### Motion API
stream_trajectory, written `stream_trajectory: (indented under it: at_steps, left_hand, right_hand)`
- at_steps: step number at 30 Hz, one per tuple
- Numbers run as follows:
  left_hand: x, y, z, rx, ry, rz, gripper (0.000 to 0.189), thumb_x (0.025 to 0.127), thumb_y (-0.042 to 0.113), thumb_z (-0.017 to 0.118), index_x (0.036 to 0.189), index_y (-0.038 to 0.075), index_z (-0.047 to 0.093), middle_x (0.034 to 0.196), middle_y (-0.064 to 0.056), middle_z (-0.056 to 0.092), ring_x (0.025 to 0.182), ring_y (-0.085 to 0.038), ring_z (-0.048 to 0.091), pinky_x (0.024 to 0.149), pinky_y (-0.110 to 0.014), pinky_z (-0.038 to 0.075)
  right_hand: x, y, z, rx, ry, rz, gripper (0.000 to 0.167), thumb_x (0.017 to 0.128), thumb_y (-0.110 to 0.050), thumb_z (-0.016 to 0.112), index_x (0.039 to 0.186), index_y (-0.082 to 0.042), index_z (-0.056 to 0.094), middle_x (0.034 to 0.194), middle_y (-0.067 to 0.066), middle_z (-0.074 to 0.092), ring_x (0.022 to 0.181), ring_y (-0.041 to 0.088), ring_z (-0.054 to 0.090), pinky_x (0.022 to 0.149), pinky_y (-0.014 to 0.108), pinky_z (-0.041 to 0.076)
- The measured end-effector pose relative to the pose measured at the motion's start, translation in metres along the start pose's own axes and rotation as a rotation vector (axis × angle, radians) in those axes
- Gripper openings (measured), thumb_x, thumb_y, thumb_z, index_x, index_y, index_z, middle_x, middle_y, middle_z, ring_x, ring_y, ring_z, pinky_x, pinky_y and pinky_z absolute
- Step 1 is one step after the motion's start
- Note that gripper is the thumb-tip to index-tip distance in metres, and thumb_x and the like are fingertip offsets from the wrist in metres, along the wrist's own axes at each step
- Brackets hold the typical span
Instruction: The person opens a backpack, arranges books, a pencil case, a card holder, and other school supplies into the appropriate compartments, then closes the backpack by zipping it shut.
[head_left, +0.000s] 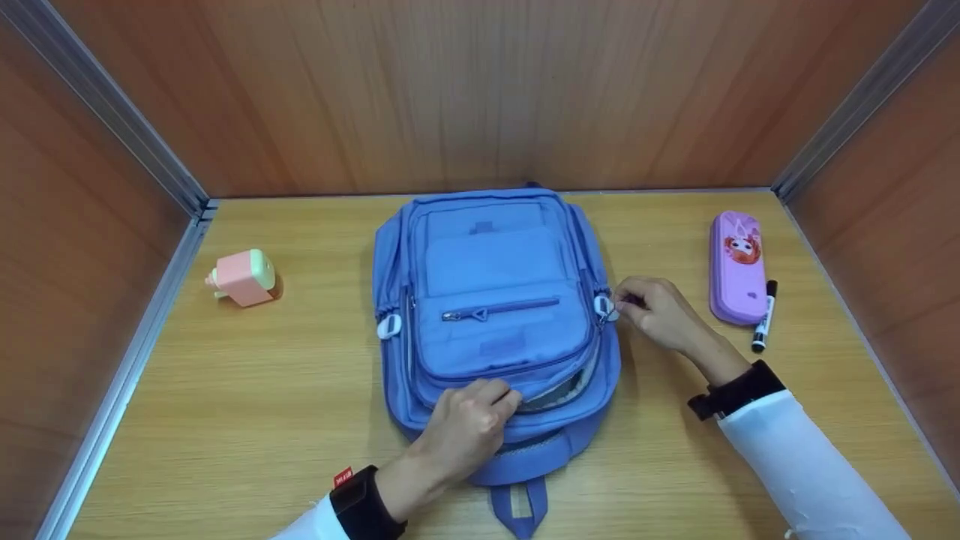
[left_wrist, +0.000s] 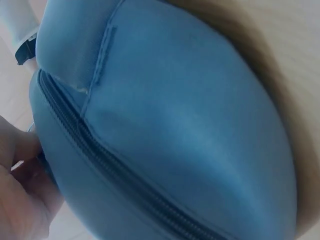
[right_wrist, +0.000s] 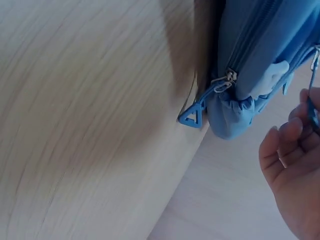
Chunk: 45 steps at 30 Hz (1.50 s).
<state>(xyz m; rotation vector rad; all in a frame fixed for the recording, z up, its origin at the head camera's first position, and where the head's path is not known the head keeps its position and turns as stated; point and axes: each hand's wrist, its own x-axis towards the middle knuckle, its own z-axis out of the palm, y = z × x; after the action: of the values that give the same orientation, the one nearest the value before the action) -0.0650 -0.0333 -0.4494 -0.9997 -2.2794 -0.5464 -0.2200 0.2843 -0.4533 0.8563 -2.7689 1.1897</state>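
Observation:
A blue backpack (head_left: 495, 259) lies front side up on the table, its carry loop toward the person. One of its compartments gapes at the lower right, with grey lining (head_left: 559, 394) showing. My left hand (head_left: 469, 420) grips the fabric at the bag's near edge, beside this gap; in the left wrist view the hand (left_wrist: 25, 195) sits partly behind the fabric. At the bag's right side, my right hand (head_left: 660, 311) pinches a zipper pull (right_wrist: 312, 112), seen best in the right wrist view. Another zipper pull (right_wrist: 191, 116), triangular, hangs loose there.
To the left lies a pink and pale-green pencil sharpener (head_left: 244, 277). A purple pencil case (head_left: 736, 274) lies at the right, with a black-and-white marker (head_left: 763, 319) against it. Wooden panels (head_left: 480, 97) close in the table's back and sides.

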Motion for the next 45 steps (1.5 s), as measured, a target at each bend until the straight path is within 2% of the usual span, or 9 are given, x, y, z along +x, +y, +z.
stream_trajectory:
  at_steps: [5, 10, 15, 20, 24, 31, 36, 41, 45]
  left_hand:
    - [-0.002, 0.001, 0.002, -0.002, 0.011, -0.025, 0.025, 0.076, -0.015, 0.074, 0.092, 0.003, 0.08, 0.081, -0.003, 0.069, 0.066, -0.015, 0.069, 0.05, -0.022, 0.056]
    - [-0.002, 0.002, 0.003, -0.013, 0.002, -0.039, 0.026, 0.076, -0.016, 0.074, 0.093, 0.004, 0.08, 0.082, -0.003, 0.07, 0.066, -0.015, 0.069, 0.05, -0.022, 0.056]
    - [-0.003, 0.002, 0.005, -0.016, -0.01, -0.042, 0.027, 0.075, -0.016, 0.074, 0.093, 0.003, 0.08, 0.082, -0.004, 0.07, 0.067, -0.015, 0.069, 0.051, -0.022, 0.057]
    - [-0.004, 0.002, 0.006, -0.017, -0.004, -0.044, 0.029, 0.074, -0.017, 0.074, 0.093, 0.003, 0.08, 0.083, -0.004, 0.07, 0.068, -0.015, 0.069, 0.053, -0.023, 0.058]
    - [-0.005, 0.002, 0.006, -0.025, 0.011, -0.033, 0.027, 0.075, -0.017, 0.073, 0.092, 0.003, 0.08, 0.083, -0.004, 0.07, 0.069, -0.015, 0.07, 0.056, -0.024, 0.059]
    - [-0.007, 0.001, 0.008, -0.007, 0.043, 0.027, 0.025, 0.078, -0.014, 0.066, 0.09, 0.004, 0.079, 0.079, -0.001, 0.068, 0.063, -0.013, 0.064, 0.051, -0.022, 0.056]
    - [-0.008, 0.002, 0.01, -0.022, 0.044, 0.01, 0.026, 0.08, -0.014, 0.066, 0.092, 0.004, 0.081, 0.08, -0.001, 0.07, 0.062, -0.013, 0.066, 0.052, -0.02, 0.056]
    - [-0.008, 0.002, 0.01, -0.044, 0.045, -0.024, 0.027, 0.079, -0.016, 0.068, 0.093, 0.002, 0.081, 0.079, -0.003, 0.07, 0.065, -0.014, 0.069, 0.057, -0.02, 0.058]
    - [-0.008, 0.002, 0.01, -0.046, 0.068, -0.016, 0.028, 0.077, -0.017, 0.068, 0.093, 0.002, 0.081, 0.081, -0.003, 0.071, 0.066, -0.015, 0.07, 0.059, -0.02, 0.06]
  right_hand:
    - [-0.01, -0.007, -0.001, 0.032, -0.116, 0.024, 0.017, 0.089, 0.004, 0.063, 0.092, -0.006, 0.077, 0.086, 0.004, 0.07, 0.075, 0.017, 0.06, 0.067, 0.028, 0.05]
    - [-0.018, -0.01, 0.01, 0.029, -0.183, 0.046, 0.009, 0.095, -0.008, 0.071, 0.101, -0.008, 0.076, 0.085, 0.0, 0.066, 0.076, 0.015, 0.059, 0.067, 0.028, 0.051]
    - [-0.022, -0.007, 0.019, 0.072, -0.155, 0.074, 0.001, 0.096, -0.01, 0.073, 0.096, -0.01, 0.074, 0.085, -0.003, 0.062, 0.077, 0.015, 0.057, 0.066, 0.026, 0.048]
    - [-0.025, -0.008, 0.018, 0.082, -0.16, 0.073, 0.01, 0.097, -0.005, 0.07, 0.089, -0.012, 0.07, 0.083, -0.002, 0.062, 0.075, 0.016, 0.056, 0.063, 0.026, 0.047]
    - [-0.026, -0.013, 0.016, -0.002, -0.166, 0.038, 0.008, 0.1, -0.005, 0.068, 0.094, -0.011, 0.068, 0.086, -0.002, 0.06, 0.077, 0.016, 0.056, 0.065, 0.027, 0.048]
    - [-0.018, -0.012, 0.019, -0.192, -0.082, -0.097, 0.003, 0.101, -0.008, 0.067, 0.098, -0.008, 0.066, 0.089, 0.0, 0.063, 0.079, 0.015, 0.058, 0.069, 0.035, 0.052]
    - [-0.018, -0.014, 0.016, -0.212, -0.1, -0.107, 0.003, 0.101, -0.006, 0.066, 0.099, -0.008, 0.066, 0.091, 0.0, 0.063, 0.083, 0.016, 0.06, 0.074, 0.038, 0.056]
    - [-0.026, -0.015, 0.012, -0.184, -0.142, -0.101, 0.007, 0.1, -0.004, 0.068, 0.098, -0.01, 0.065, 0.09, -0.002, 0.061, 0.082, 0.014, 0.058, 0.072, 0.036, 0.054]
    - [-0.028, -0.016, 0.012, -0.193, -0.129, -0.104, 0.007, 0.1, -0.004, 0.069, 0.099, -0.01, 0.067, 0.091, -0.002, 0.063, 0.083, 0.013, 0.059, 0.072, 0.035, 0.055]
